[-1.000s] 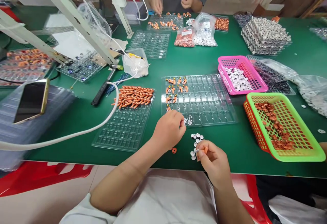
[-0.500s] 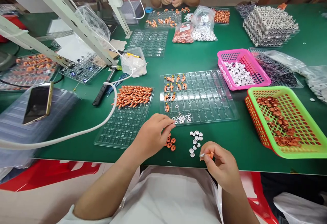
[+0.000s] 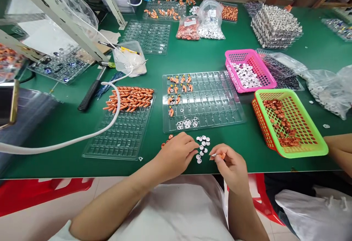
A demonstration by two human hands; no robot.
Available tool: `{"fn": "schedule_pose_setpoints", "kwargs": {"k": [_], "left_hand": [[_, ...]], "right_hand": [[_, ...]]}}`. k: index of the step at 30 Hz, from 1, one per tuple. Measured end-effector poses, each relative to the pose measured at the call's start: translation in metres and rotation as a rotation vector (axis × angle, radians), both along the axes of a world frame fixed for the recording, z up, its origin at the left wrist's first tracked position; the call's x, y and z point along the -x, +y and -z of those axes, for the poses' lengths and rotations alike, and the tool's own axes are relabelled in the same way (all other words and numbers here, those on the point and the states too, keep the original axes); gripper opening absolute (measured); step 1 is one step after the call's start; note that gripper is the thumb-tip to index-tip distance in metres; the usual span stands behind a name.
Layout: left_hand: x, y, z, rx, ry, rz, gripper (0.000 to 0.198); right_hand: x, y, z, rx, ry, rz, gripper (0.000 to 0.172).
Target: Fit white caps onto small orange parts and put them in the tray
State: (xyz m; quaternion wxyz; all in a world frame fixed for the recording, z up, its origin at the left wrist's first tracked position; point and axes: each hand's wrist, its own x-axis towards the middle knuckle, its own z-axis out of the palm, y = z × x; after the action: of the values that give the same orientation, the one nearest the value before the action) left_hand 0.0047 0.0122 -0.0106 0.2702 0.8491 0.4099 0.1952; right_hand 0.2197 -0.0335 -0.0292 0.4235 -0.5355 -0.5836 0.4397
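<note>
My right hand (image 3: 232, 162) pinches a small orange part (image 3: 222, 156) with a white piece at its tip, just above the table's front edge. To its left, my left hand (image 3: 178, 154) has its thumb and forefinger close together beside the loose white discs (image 3: 202, 143); whatever lies between those fingertips is too small to make out. Orange round pieces (image 3: 171, 137) are partly hidden behind my left hand. Beyond both hands, a clear tray (image 3: 214, 103) holds orange assembled parts (image 3: 183, 88) at its left and white rings (image 3: 187, 123) along its near edge.
Left of centre, orange sticks (image 3: 132, 98) lie on another clear tray (image 3: 115, 138). A pink basket (image 3: 249, 86) and a green basket (image 3: 295, 153) stand at right. A white cable (image 3: 93, 135) crosses the left side. Another person's forearm (image 3: 339, 149) rests at the right edge.
My left hand has moved from the white rings toward the white discs. My right hand still holds the orange part. The view has shifted right, and a person's forearm now shows at the right edge.
</note>
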Motion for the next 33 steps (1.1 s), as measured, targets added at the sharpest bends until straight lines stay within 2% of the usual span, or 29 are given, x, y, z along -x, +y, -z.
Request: {"fn": "schedule_pose_setpoints", "kwargs": {"k": [5, 10, 13, 19, 21, 24, 27, 30, 33], "left_hand": [[-0.022, 0.009, 0.007, -0.017, 0.116, 0.033, 0.020], [-0.028, 0.012, 0.004, -0.002, 0.234, 0.032, 0.020], [-0.030, 0.011, 0.004, 0.010, 0.230, 0.018, 0.019], [-0.025, 0.010, 0.003, 0.068, 0.018, -0.061, 0.011], [-0.022, 0.010, -0.002, 0.206, -0.091, -0.151, 0.008], [-0.018, 0.009, -0.009, 0.505, -0.273, -0.277, 0.008], [-0.015, 0.007, -0.013, 0.681, -0.456, -0.305, 0.009], [-0.012, 0.007, -0.013, 0.723, -0.533, -0.299, 0.012], [-0.008, 0.006, -0.014, 0.692, -0.524, -0.298, 0.013]], "right_hand": [[-0.002, -0.002, 0.002, -0.019, -0.015, 0.013, 0.014], [-0.003, -0.004, 0.003, -0.022, -0.025, 0.024, 0.013], [-0.002, -0.002, 0.003, -0.030, -0.035, 0.008, 0.013], [0.000, -0.004, 0.005, -0.073, -0.052, 0.033, 0.014], [0.001, -0.006, 0.005, -0.147, -0.048, 0.057, 0.016], [0.007, -0.009, 0.002, -0.307, -0.059, -0.016, 0.020], [0.016, -0.006, -0.004, -0.422, -0.132, -0.104, 0.023], [0.024, -0.002, -0.008, -0.469, -0.208, -0.122, 0.022], [0.029, 0.002, -0.012, -0.518, -0.248, -0.129, 0.021]]}}
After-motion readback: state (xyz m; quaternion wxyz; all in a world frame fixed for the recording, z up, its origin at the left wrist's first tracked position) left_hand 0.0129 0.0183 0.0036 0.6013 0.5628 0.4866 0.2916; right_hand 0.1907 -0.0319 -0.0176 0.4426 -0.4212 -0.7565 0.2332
